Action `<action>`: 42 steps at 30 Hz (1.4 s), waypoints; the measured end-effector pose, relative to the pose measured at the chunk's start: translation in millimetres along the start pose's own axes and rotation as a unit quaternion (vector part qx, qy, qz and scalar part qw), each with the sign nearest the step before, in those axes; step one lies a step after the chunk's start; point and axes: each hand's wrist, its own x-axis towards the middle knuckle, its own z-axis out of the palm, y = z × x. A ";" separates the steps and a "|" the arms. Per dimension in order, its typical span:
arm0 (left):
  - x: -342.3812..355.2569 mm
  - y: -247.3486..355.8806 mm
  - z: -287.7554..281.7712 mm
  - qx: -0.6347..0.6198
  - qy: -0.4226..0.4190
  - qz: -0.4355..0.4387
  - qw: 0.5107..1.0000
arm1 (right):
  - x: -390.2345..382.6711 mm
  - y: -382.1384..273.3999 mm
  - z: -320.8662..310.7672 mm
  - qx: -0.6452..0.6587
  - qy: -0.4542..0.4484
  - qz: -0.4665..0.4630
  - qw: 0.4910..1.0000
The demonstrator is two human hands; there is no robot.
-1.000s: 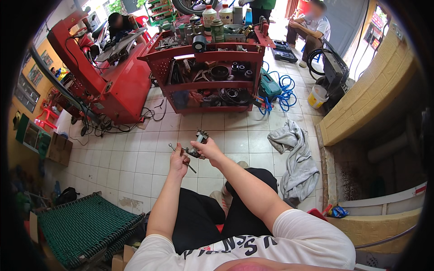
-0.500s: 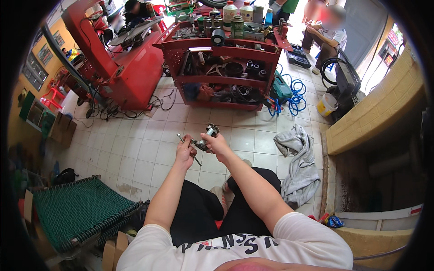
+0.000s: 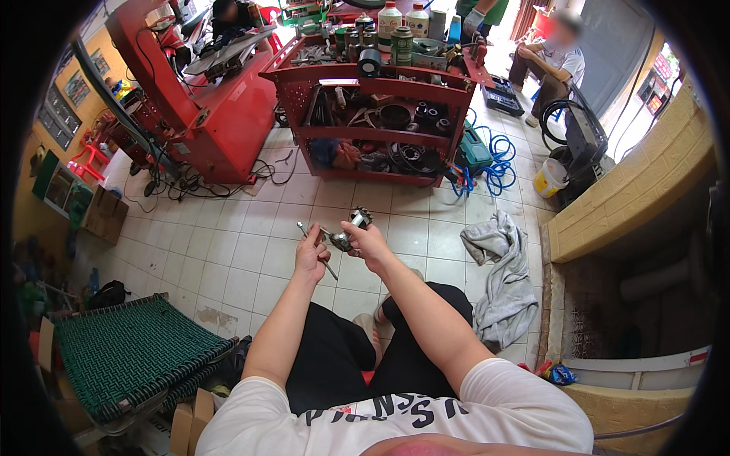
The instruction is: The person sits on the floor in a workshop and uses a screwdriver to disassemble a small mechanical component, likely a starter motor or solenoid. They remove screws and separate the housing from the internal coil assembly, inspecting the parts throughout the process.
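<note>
My left hand (image 3: 310, 259) is closed around a long thin metal rod (image 3: 331, 269), whose wider pale end sticks out above the fingers. The rod slants down to the right, and its lower end shows below the hand. Close by on the right, my right hand (image 3: 367, 242) grips a metal mechanical part (image 3: 341, 241) with a toothed, gear-like end at the top. That part's lower end reaches toward my left fingers; whether they touch it I cannot tell. Both hands are held out over the tiled floor, in front of my knees.
Ahead stands a red tool cart (image 3: 372, 133) loaded with bottles, cans and parts. Left of it is a red machine (image 3: 228, 137) with cables. A grey cloth (image 3: 506, 281) lies at right, a green woven seat (image 3: 141, 346) at lower left. Blue hose (image 3: 498, 163) and a seated person are farther off.
The metal part in my right hand has turned slightly, and its lower end sits a little farther from my left fingers. My left hand keeps its hold on the rod.
</note>
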 end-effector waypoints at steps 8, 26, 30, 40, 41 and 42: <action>-11.8 6.4 17.9 -0.051 -0.052 -0.043 0.996 | -0.4 0.9 -2.0 -0.006 0.002 -0.002 1.000; -3.0 -7.7 10.0 0.060 0.052 0.046 0.996 | -3.7 0.6 3.4 -0.010 0.004 -0.021 1.000; -1.4 -8.8 7.3 0.064 0.059 0.062 0.994 | -1.8 2.2 3.4 -0.011 -0.014 -0.019 1.000; -8.3 -2.4 19.2 -0.009 -0.015 -0.002 1.000 | 0.2 3.8 -2.2 -0.001 -0.003 -0.006 1.000; -7.9 -0.5 15.3 -0.017 -0.048 -0.007 0.999 | -0.2 1.5 -1.2 0.004 -0.004 -0.001 1.000; -6.4 1.7 9.1 -0.026 -0.081 -0.011 0.996 | -1.0 -0.4 -0.5 0.008 -0.001 0.002 1.000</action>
